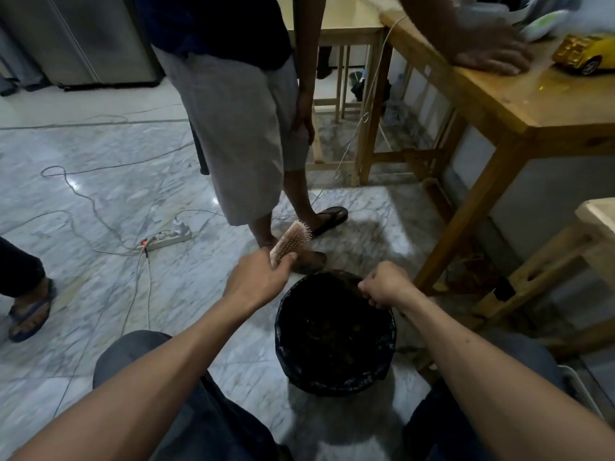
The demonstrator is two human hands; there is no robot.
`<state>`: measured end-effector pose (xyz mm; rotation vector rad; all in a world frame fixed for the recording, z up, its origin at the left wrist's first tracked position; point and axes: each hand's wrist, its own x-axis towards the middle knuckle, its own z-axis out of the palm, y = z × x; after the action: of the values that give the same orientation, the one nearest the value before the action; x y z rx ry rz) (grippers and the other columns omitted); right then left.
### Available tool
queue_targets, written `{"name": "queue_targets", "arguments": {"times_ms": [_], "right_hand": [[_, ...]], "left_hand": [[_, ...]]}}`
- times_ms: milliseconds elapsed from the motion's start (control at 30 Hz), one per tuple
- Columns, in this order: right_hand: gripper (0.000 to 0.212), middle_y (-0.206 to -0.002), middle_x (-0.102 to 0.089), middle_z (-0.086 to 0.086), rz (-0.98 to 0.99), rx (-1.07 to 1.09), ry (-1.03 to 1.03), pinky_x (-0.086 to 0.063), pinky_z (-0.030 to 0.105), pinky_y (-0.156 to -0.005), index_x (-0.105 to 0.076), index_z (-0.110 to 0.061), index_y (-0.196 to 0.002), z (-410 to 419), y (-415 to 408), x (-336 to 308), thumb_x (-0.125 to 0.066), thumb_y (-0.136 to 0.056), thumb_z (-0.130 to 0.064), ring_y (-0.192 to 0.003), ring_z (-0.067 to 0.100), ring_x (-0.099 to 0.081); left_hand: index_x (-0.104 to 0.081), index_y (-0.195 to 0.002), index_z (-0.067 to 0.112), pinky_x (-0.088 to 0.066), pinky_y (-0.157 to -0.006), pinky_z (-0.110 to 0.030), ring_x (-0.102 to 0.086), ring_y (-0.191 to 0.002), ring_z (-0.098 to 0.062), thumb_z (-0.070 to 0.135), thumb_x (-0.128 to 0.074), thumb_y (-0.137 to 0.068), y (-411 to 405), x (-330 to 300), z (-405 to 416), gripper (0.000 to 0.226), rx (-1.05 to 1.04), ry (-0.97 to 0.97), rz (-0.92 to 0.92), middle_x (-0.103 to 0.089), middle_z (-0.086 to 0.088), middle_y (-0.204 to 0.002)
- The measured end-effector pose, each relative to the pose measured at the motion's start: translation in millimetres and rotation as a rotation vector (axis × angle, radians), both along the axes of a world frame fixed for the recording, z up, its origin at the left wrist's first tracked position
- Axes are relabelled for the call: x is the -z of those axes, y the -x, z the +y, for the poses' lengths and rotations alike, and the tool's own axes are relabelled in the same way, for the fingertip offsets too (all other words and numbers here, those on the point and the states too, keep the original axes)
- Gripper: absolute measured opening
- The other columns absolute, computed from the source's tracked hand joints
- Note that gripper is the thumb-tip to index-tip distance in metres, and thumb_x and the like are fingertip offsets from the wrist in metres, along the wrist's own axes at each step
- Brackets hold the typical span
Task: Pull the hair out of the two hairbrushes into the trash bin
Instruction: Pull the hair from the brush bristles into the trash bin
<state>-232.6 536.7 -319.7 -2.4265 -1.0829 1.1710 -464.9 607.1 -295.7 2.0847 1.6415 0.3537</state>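
My left hand (258, 279) grips a tan hairbrush (290, 242) by its lower end, head pointing up and away, bristles facing right. It is held just left of the trash bin (382, 364), a round bin lined with a black bag on the floor between my knees. Dark hair lies inside the bin. My right hand (386, 284) is closed over the bin's far right rim, fingers pinched together; a dark tuft seems caught in them, but it is hard to tell against the black liner. Only one hairbrush is in view.
A person in grey shorts and sandals (329, 217) stands just beyond the bin. A power strip (168, 239) and cables lie on the marble floor at left. A wooden table (519, 104) with a yellow toy car (585, 56) stands at right, a wooden stool (595, 241) beside it.
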Motion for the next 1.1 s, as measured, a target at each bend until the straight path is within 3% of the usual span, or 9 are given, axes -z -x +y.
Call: {"name": "queue_targets", "arguments": {"times_ms": [67,167,233,333,400,733,900,1000,1100], "right_hand": [[0.023,-0.095,-0.072,0.009,0.085,-0.098,-0.001,-0.063,0.035,-0.067,-0.07,-0.01,-0.112,0,7,-8,-0.061,-0.091,-0.008,-0.088,0.024,-0.072],[0.053,-0.083,-0.063,0.005,0.398,-0.041,-0.149,-0.046,0.024,-0.048,-0.058,-0.022,-0.134,5,20,-13,-0.065,-0.083,-0.007,-0.065,0.013,-0.057],[0.051,-0.08,-0.061,0.002,0.557,0.008,-0.237,-0.037,0.02,-0.044,-0.061,-0.021,-0.133,10,24,-12,-0.074,-0.085,-0.018,-0.057,0.008,-0.05],[0.015,-0.066,-0.062,-0.001,0.503,-0.044,-0.329,-0.033,0.016,-0.039,-0.077,-0.017,-0.097,11,29,-14,-0.078,-0.089,-0.03,-0.045,0.003,-0.045],[0.017,-0.052,-0.059,-0.005,0.457,-0.001,-0.372,-0.031,0.015,-0.037,-0.076,-0.011,-0.08,11,29,-14,-0.075,-0.092,-0.022,-0.037,0.002,-0.04],[0.025,-0.056,-0.069,-0.001,0.274,0.006,-0.301,-0.038,0.026,-0.05,-0.081,-0.01,-0.068,-4,-1,-17,-0.079,-0.088,-0.026,-0.049,0.014,-0.047],[0.01,-0.073,-0.072,0.005,0.167,-0.102,-0.165,-0.041,0.028,-0.051,-0.083,-0.015,-0.094,-10,-14,-14,-0.074,-0.09,-0.02,-0.06,0.018,-0.054],[0.037,-0.086,-0.068,0.006,0.126,-0.294,-0.021,-0.052,0.027,-0.052,-0.065,-0.019,-0.121,-6,5,-31,-0.064,-0.085,-0.009,-0.069,0.018,-0.061],[0.038,-0.098,-0.065,0.0,0.22,-0.21,-0.127,-0.064,0.04,-0.077,-0.051,-0.031,-0.115,2,26,-42,-0.068,-0.084,-0.017,-0.096,0.02,-0.066]], "left_hand": [[-0.047,-0.07,0.022,-0.04,-0.052,-0.033,-0.059,-0.065,-0.024,0.064,-0.049,-0.09,-3,0,-3,0.047,0.033,-0.011,0.002,-0.06,-0.003,-0.07],[-0.052,-0.073,0.019,-0.052,-0.06,-0.037,-0.062,-0.069,-0.027,0.07,-0.048,-0.084,-6,4,-4,0.053,0.041,-0.004,0.001,-0.064,-0.006,-0.073],[-0.055,-0.076,0.02,-0.056,-0.067,-0.041,-0.064,-0.074,-0.029,0.075,-0.044,-0.079,-8,7,-5,0.057,0.054,0.006,-0.018,-0.066,-0.006,-0.076],[-0.056,-0.078,0.022,-0.056,-0.069,-0.042,-0.064,-0.077,-0.028,0.076,-0.043,-0.079,-10,6,-6,0.056,0.081,0.0,-0.023,-0.067,-0.004,-0.077],[-0.055,-0.077,0.021,-0.054,-0.066,-0.039,-0.063,-0.076,-0.028,0.072,-0.044,-0.083,-7,5,-3,0.053,0.062,-0.008,0.002,-0.066,-0.005,-0.077],[-0.057,-0.087,0.009,-0.058,-0.069,-0.042,-0.067,-0.075,-0.038,0.066,-0.043,-0.087,32,16,25,0.059,-0.283,0.091,0.045,-0.069,-0.016,-0.087],[-0.055,-0.087,0.01,-0.048,-0.059,-0.036,-0.06,-0.072,-0.031,0.063,-0.046,-0.091,35,14,20,0.054,-0.209,0.038,0.06,-0.064,-0.012,-0.086],[-0.055,-0.081,0.013,-0.041,-0.057,-0.035,-0.058,-0.071,-0.029,0.061,-0.049,-0.091,16,10,7,0.05,-0.085,0.006,0.039,-0.063,-0.009,-0.078],[-0.055,-0.075,0.019,-0.048,-0.058,-0.036,-0.062,-0.071,-0.029,0.065,-0.05,-0.087,-4,5,-2,0.048,0.013,-0.009,-0.008,-0.064,-0.005,-0.073]]}}
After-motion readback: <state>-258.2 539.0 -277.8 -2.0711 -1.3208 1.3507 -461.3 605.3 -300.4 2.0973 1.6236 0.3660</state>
